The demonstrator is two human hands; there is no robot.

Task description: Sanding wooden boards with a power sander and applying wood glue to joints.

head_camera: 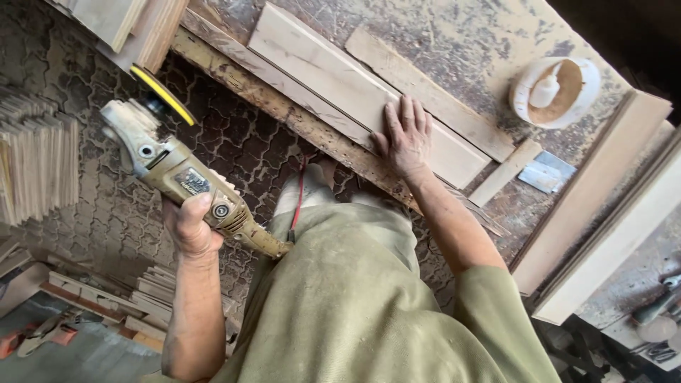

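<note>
Dusty olive cloth (355,298) on the person's body fills the near view. Beyond it stands the workbench (496,42). On the workbench lies a pale board (333,85), and the right hand (406,138) rests flat on it, fingers spread wide. Off the workbench edge, over the patterned floor (234,142), the left hand (190,225) grips a grinder (177,174), fingers wrapped round its body. A round white tub (555,91) sits farther along the workbench.
</note>
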